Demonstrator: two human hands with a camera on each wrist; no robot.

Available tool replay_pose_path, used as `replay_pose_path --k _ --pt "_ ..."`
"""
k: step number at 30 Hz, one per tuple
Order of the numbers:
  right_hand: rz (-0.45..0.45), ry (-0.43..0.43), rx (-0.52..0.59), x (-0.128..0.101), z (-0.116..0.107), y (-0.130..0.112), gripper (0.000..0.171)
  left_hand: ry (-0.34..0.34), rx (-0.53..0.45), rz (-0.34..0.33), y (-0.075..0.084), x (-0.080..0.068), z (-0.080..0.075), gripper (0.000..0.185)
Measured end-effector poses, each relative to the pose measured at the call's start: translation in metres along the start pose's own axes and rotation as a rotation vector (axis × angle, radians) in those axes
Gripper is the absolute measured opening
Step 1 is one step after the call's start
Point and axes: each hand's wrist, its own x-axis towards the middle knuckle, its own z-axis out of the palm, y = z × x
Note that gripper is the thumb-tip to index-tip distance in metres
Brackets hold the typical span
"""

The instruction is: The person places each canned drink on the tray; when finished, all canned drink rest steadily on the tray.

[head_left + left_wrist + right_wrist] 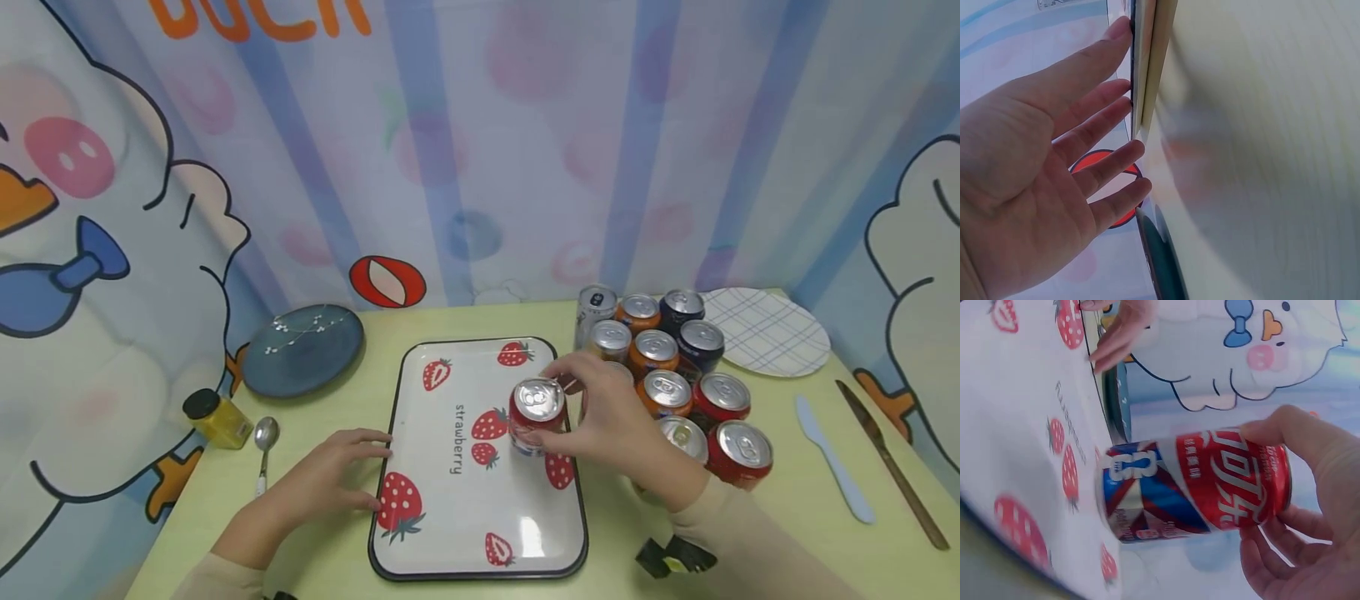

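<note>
A white tray (442, 533) with a dark rim, printed strawberries and the word "strawberry" lies at the middle of the table. My left hand (322, 479) rests its fingertips and thumb on the tray's left edge; in the left wrist view its fingers are spread and nearly straight. Over the tray's right half, my right hand (611, 417) grips a red cola can (1210, 481) between thumb and fingers. The can is upright in the head view. Whether its base touches the tray I cannot tell.
Several drink cans (667, 392) stand grouped right of the tray. Behind them lies a white checked plate (772, 333); a pale blue knife (832, 458) and a brown knife (892, 467) lie farther right. Leftward are a dark plate (300, 358), a yellow jar (219, 421) and a spoon (266, 437).
</note>
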Motion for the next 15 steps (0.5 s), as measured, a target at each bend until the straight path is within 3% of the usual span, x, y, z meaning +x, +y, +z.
replay_pose_path --k 11,15 --pt "0.121 0.01 0.094 0.066 0.076 -0.014 0.062 0.014 0.008 0.043 -0.005 -0.001 0.0 0.065" --pt "0.138 0.009 0.126 0.089 0.098 -0.013 0.061 0.001 -0.002 0.006 -0.004 0.001 0.001 0.065"
